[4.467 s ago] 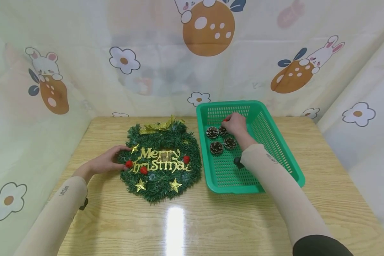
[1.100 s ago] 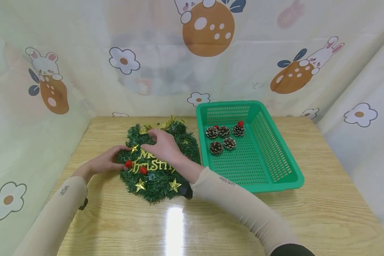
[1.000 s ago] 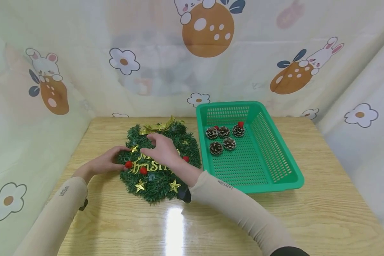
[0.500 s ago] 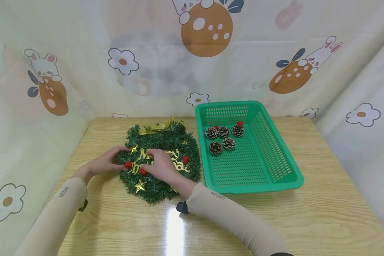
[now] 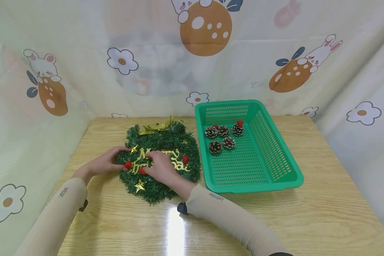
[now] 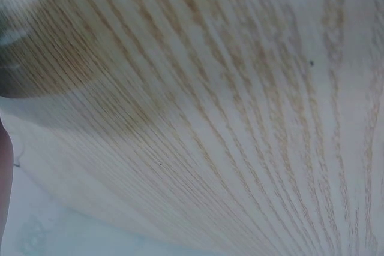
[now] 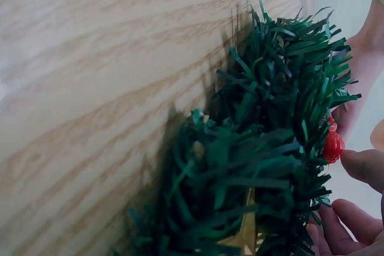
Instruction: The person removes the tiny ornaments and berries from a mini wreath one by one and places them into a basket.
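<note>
A green Christmas wreath lies flat on the table, with gold "Merry Christmas" lettering, a gold bow, gold stars and red berries. My left hand holds its left edge, thumb and fingers spread apart on the tinsel. Over the lettering, my right hand covers part of the words. Its thumb tip is right at a red berry; the bent fingers touch the middle of the wreath, apart from the thumb. In the right wrist view the thumb stands beside the red berry.
A green plastic basket stands right of the wreath, holding several pine cones and red berries. A patterned curtain hangs behind the wooden table. The left wrist view shows mostly tabletop.
My right hand, earlier in the basket at a red berry, has come over to the wreath and lowered onto its lettering. Another pine cone now shows in the basket. My left hand stays put.
</note>
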`<state>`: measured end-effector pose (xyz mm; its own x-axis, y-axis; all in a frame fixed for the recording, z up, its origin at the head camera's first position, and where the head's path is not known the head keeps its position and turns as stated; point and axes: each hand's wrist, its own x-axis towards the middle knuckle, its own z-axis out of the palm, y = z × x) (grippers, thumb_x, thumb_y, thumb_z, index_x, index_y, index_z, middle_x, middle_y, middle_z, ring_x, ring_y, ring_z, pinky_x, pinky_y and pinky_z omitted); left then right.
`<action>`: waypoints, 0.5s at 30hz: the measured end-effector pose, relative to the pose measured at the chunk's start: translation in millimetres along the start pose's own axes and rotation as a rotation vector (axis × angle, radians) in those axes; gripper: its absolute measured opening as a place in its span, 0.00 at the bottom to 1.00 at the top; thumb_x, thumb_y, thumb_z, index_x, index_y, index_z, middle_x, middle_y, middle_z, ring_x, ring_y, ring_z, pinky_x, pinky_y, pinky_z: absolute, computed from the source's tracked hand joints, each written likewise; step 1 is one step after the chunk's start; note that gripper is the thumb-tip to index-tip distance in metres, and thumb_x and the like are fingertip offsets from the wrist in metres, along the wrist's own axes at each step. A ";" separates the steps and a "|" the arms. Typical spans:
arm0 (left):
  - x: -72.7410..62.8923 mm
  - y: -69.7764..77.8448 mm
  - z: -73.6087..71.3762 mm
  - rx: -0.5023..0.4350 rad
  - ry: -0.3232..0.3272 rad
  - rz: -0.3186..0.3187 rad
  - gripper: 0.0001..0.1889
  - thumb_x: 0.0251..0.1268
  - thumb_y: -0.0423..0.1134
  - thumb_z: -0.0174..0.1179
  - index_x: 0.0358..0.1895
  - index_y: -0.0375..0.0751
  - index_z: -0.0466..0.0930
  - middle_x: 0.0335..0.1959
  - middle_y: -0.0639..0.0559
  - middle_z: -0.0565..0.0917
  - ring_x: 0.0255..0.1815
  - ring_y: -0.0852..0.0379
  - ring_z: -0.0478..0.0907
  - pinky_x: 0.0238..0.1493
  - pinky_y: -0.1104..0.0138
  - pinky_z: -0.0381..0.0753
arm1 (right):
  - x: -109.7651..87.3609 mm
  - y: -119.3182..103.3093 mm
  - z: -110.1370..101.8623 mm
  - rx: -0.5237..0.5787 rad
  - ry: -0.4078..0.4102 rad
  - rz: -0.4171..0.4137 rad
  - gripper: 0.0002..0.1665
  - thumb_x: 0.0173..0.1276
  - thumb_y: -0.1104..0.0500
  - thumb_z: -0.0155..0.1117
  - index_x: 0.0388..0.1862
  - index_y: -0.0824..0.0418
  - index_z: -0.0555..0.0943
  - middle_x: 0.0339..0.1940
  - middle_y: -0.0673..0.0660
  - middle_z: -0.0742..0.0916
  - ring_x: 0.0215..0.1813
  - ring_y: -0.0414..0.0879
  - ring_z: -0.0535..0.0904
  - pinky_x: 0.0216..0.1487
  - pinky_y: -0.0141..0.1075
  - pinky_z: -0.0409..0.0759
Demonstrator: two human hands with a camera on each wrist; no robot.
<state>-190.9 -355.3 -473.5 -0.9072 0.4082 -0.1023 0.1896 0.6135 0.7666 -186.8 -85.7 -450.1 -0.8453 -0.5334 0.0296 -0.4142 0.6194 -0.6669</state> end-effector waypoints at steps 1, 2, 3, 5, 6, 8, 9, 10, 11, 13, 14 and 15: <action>-0.1 0.6 -0.1 -0.006 -0.002 0.000 0.38 0.57 0.38 0.71 0.69 0.33 0.63 0.70 0.33 0.62 0.72 0.33 0.53 0.71 0.37 0.48 | -0.2 -0.2 -0.1 0.002 0.000 0.000 0.28 0.65 0.53 0.68 0.63 0.60 0.78 0.60 0.55 0.82 0.57 0.49 0.78 0.57 0.42 0.77; -0.2 1.2 -0.1 -0.012 -0.004 -0.001 0.38 0.57 0.38 0.71 0.69 0.33 0.63 0.70 0.33 0.62 0.73 0.33 0.53 0.71 0.37 0.48 | -0.4 -0.4 -0.1 0.003 0.000 -0.002 0.28 0.65 0.53 0.69 0.63 0.60 0.78 0.60 0.55 0.82 0.57 0.49 0.78 0.58 0.42 0.77; -0.3 1.9 -0.1 -0.017 -0.005 -0.004 0.38 0.57 0.38 0.71 0.69 0.33 0.63 0.70 0.33 0.62 0.73 0.33 0.53 0.71 0.37 0.48 | -0.4 -0.5 0.1 0.002 -0.001 -0.007 0.28 0.65 0.52 0.69 0.63 0.60 0.78 0.60 0.55 0.82 0.58 0.49 0.78 0.59 0.43 0.76; -0.5 2.6 -0.5 -0.021 -0.007 -0.006 0.38 0.57 0.38 0.71 0.69 0.34 0.63 0.70 0.33 0.62 0.73 0.33 0.53 0.71 0.37 0.48 | -0.7 -0.6 0.9 -0.001 -0.005 -0.025 0.28 0.65 0.52 0.69 0.62 0.60 0.78 0.60 0.55 0.82 0.60 0.50 0.77 0.62 0.44 0.74; -0.5 2.8 -0.6 -0.020 -0.007 -0.007 0.38 0.57 0.38 0.71 0.69 0.33 0.63 0.70 0.33 0.62 0.73 0.33 0.53 0.70 0.36 0.49 | -0.8 -0.5 1.4 -0.005 -0.008 -0.039 0.28 0.65 0.52 0.69 0.62 0.60 0.78 0.60 0.55 0.82 0.61 0.50 0.77 0.63 0.44 0.74; -0.6 2.7 -0.9 -0.017 -0.007 -0.010 0.37 0.57 0.38 0.71 0.69 0.33 0.63 0.70 0.32 0.62 0.73 0.33 0.52 0.70 0.36 0.48 | -1.2 -0.2 2.8 -0.016 -0.016 -0.068 0.27 0.65 0.52 0.69 0.61 0.61 0.79 0.60 0.55 0.83 0.62 0.51 0.76 0.64 0.44 0.73; -0.6 2.5 -1.0 -0.014 -0.007 -0.012 0.37 0.58 0.38 0.71 0.69 0.33 0.63 0.70 0.33 0.61 0.73 0.33 0.52 0.70 0.36 0.48 | -1.6 0.0 3.4 -0.025 -0.019 -0.081 0.27 0.65 0.52 0.69 0.60 0.61 0.79 0.59 0.55 0.83 0.62 0.51 0.76 0.64 0.43 0.73; -0.5 1.9 -1.0 -0.012 -0.008 -0.014 0.37 0.58 0.38 0.71 0.69 0.34 0.63 0.71 0.33 0.61 0.73 0.33 0.52 0.70 0.36 0.48 | -2.0 0.0 4.0 -0.037 -0.021 -0.092 0.27 0.65 0.52 0.69 0.60 0.61 0.80 0.59 0.55 0.83 0.63 0.52 0.75 0.64 0.43 0.73; -0.3 1.7 -0.9 -0.012 -0.009 -0.015 0.37 0.58 0.38 0.71 0.69 0.34 0.63 0.71 0.33 0.61 0.73 0.33 0.52 0.70 0.36 0.48 | -2.2 -0.1 4.5 -0.055 -0.024 -0.103 0.27 0.65 0.52 0.69 0.60 0.61 0.80 0.58 0.55 0.83 0.63 0.52 0.75 0.64 0.42 0.73; -0.3 0.9 -0.8 -0.010 -0.011 -0.018 0.37 0.58 0.38 0.71 0.69 0.34 0.63 0.71 0.33 0.61 0.73 0.33 0.52 0.70 0.36 0.48 | -2.8 -0.3 5.6 -0.090 -0.026 -0.122 0.25 0.65 0.52 0.69 0.59 0.61 0.81 0.58 0.55 0.84 0.63 0.52 0.75 0.65 0.42 0.71; -0.3 0.6 -0.7 -0.010 -0.011 -0.020 0.38 0.58 0.38 0.71 0.69 0.34 0.62 0.71 0.33 0.61 0.73 0.33 0.52 0.70 0.36 0.49 | -3.2 -0.6 6.0 -0.107 -0.026 -0.128 0.25 0.64 0.52 0.70 0.58 0.60 0.81 0.57 0.54 0.84 0.63 0.52 0.75 0.65 0.42 0.71; -0.3 0.1 -0.7 -0.011 -0.012 -0.019 0.38 0.58 0.38 0.71 0.69 0.34 0.62 0.71 0.33 0.61 0.73 0.33 0.52 0.70 0.36 0.49 | -3.4 -0.9 6.4 -0.126 -0.026 -0.134 0.24 0.64 0.51 0.70 0.57 0.60 0.81 0.57 0.54 0.84 0.62 0.51 0.75 0.65 0.42 0.71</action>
<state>-190.9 -355.8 -473.0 -0.9061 0.4044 -0.1240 0.1683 0.6135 0.7715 -181.4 -88.2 -454.4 -0.7714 -0.6297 0.0921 -0.5632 0.6082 -0.5594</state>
